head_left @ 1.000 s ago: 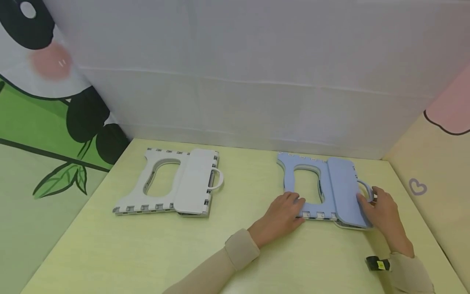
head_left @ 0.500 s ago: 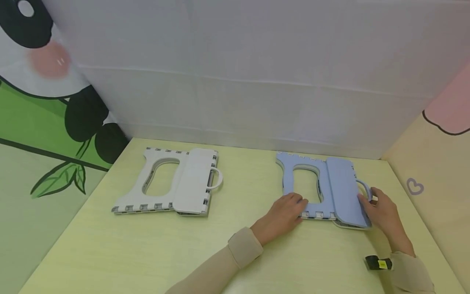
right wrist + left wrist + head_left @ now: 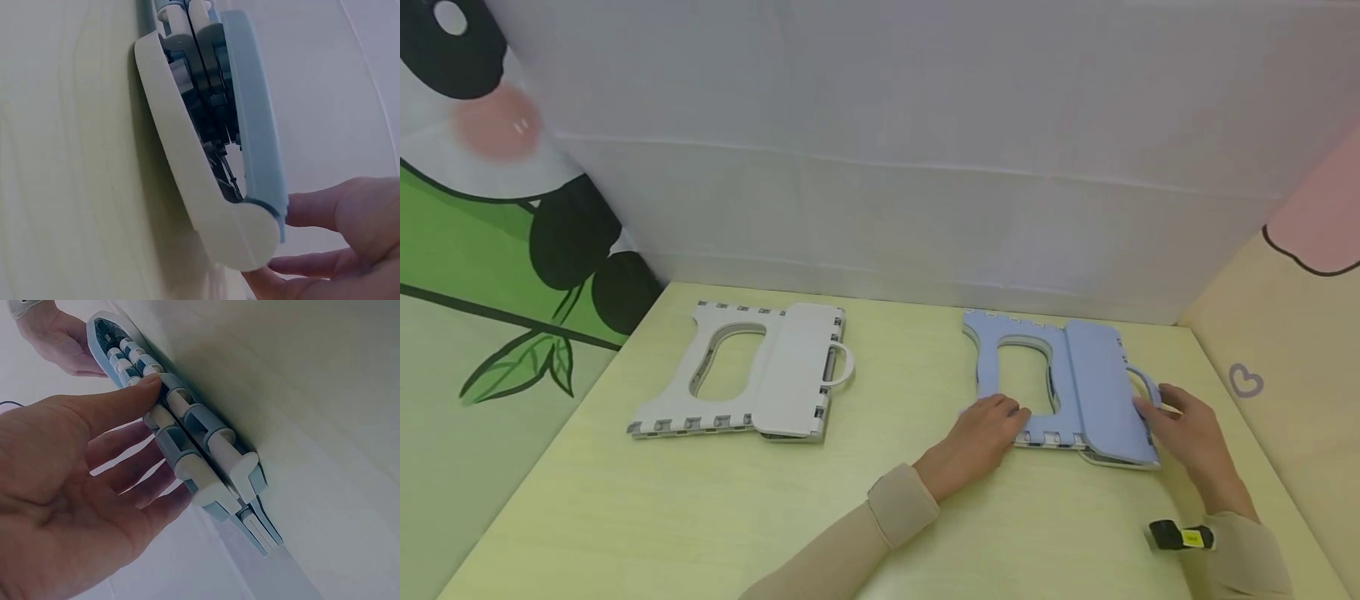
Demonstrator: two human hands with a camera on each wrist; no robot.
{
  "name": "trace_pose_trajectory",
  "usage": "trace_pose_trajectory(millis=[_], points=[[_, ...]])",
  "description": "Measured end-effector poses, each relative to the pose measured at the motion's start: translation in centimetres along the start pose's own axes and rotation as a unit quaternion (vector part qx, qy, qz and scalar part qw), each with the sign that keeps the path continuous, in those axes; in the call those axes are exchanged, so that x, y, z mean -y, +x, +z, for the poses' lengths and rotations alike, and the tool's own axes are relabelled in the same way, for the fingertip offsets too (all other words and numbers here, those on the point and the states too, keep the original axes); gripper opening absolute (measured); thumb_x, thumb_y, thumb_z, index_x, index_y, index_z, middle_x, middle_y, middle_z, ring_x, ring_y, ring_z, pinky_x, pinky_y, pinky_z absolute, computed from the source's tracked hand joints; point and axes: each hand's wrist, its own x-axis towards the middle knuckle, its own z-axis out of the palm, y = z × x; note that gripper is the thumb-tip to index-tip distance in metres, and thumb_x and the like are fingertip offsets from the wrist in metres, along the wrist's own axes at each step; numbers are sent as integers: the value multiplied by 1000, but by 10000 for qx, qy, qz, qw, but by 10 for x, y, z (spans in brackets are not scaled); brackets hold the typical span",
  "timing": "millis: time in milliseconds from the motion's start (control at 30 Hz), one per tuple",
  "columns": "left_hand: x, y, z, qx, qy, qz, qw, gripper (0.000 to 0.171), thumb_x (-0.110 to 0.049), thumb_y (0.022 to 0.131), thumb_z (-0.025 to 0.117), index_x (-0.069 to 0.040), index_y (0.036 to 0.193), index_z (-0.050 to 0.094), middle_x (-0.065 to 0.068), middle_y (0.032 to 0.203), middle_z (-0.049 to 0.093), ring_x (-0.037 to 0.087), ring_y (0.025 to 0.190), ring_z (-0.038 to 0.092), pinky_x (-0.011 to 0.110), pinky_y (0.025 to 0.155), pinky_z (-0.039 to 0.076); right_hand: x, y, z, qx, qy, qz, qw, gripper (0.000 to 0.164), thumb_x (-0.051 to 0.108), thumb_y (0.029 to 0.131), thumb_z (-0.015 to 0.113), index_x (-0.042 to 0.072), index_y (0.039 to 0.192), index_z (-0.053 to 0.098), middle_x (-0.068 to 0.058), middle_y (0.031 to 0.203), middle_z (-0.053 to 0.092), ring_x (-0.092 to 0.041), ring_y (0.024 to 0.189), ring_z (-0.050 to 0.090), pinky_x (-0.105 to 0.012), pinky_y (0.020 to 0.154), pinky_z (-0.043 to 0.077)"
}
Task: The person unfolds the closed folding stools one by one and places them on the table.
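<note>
A blue folding step stool (image 3: 1101,392) lies folded flat at the right of the table. My left hand (image 3: 981,437) grips its near left corner; in the left wrist view the thumb (image 3: 122,406) presses the hinged edge, with the other fingers on the opposite face. My right hand (image 3: 1195,433) holds the stool's right end beside the loop handle (image 3: 1145,385). In the right wrist view, the right thumb (image 3: 312,209) touches the blue panel and other fingers reach under the end, partly hidden. A white folding step stool (image 3: 797,367) lies folded at the left, apart from both hands.
The pale yellow table (image 3: 700,517) meets a white cloth backdrop (image 3: 887,208) at its back edge. A decorated wall (image 3: 1292,417) borders the right side. A black strap with a yellow label (image 3: 1180,536) sits at the right cuff.
My right hand and sleeve have shifted slightly to the right along the stool's end. My left hand has edged slightly right. Both stools stay flat in practically the same places.
</note>
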Motion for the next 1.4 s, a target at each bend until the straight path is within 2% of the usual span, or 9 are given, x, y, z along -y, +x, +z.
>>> trace_pose_trajectory(millis=[67,100,200,267,333,500,867,1233,1400], points=[[0,1,0,11,14,58,10000,22,-10,101,66,-12,123,67,1,118,69,14,116,63,22,104,46,-1,0,-2,68,170,117,9998,82,42,106,55,-16,153,23,-41,152,33,-54,135,44,-10,71,42],[0,1,0,2,16,91,10000,22,-9,101,65,-11,123,67,1,118,69,14,116,63,22,104,46,-2,0,-3,78,202,159,9996,81,42,106,55,-16,154,24,-40,152,34,-49,131,50,-10,71,42],[0,1,1,-22,37,196,9998,21,-8,101,65,-10,122,67,1,118,68,14,115,63,21,104,46,-4,0,-3,110,434,179,9988,77,38,107,54,-15,154,24,-40,153,34,-11,110,65,-8,72,43],[0,1,0,-21,88,247,9997,21,-7,101,64,-10,121,67,1,116,68,14,112,63,20,103,46,-6,0,-2,109,627,82,9979,71,32,108,52,-16,153,26,-41,151,35,11,94,58,-4,72,43],[0,1,-1,4,145,294,9995,20,-5,101,63,-10,120,66,1,113,67,14,109,63,19,100,47,-8,1,-1,119,850,-38,9963,66,26,109,51,-17,153,26,-41,150,36,21,86,52,-4,73,45],[-2,2,-2,93,125,303,9994,20,-5,102,62,-9,121,66,2,113,67,14,107,64,19,96,49,-13,4,0,214,1187,-179,9925,61,19,110,49,-18,152,25,-41,151,34,19,89,55,-5,78,49],[-6,5,1,341,69,249,9991,24,-8,102,62,-9,126,65,2,114,66,14,108,62,17,96,48,-13,3,-3,170,1187,142,9927,67,26,107,57,-14,153,29,-37,152,35,15,86,59,-6,75,49],[-5,3,-2,340,294,243,9987,23,-9,102,64,-11,124,65,2,112,65,14,102,61,16,92,48,-11,4,-5,206,1217,-10,9923,69,27,106,61,-15,152,32,-32,145,41,10,87,63,-8,76,51],[-2,2,-1,196,520,385,9977,20,-11,102,63,-12,122,66,0,110,66,12,99,61,16,90,49,-9,4,-5,220,1085,-62,9938,68,28,106,59,-13,153,33,-33,148,41,13,88,60,-8,76,50]])
